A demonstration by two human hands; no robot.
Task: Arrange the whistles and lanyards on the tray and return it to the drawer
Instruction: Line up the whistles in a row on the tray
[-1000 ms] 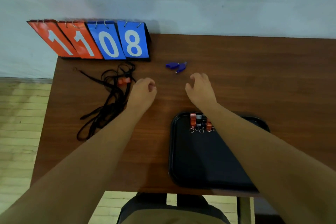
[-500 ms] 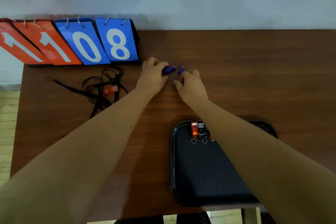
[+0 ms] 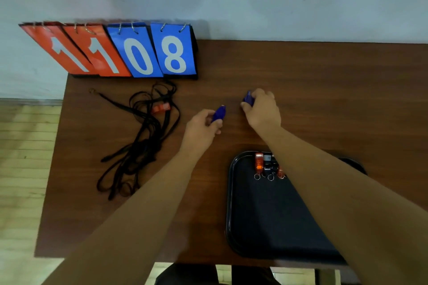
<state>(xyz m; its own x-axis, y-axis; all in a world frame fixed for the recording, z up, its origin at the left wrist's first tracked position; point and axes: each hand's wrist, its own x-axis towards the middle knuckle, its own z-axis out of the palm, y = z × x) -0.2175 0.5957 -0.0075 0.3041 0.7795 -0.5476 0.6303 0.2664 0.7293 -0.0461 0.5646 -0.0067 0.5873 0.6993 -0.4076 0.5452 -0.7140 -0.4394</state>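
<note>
Over mid-tabletop, the left hand pinches one blue whistle and the right hand grips a second blue whistle, open wood lying right, the tray at the near edge carrying three visible whistles, tangled lanyards with one orange whistle lying left.

The head-worn camera looks steeply down over the nearby table.

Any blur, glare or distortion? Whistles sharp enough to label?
Head view: wide-angle bending slants the scoreboard; soft blur on the left hand gripping a blue whistle and the right hand gripping another blue whistle; even light, faint sheen on the tray, no harsh glare.
</note>
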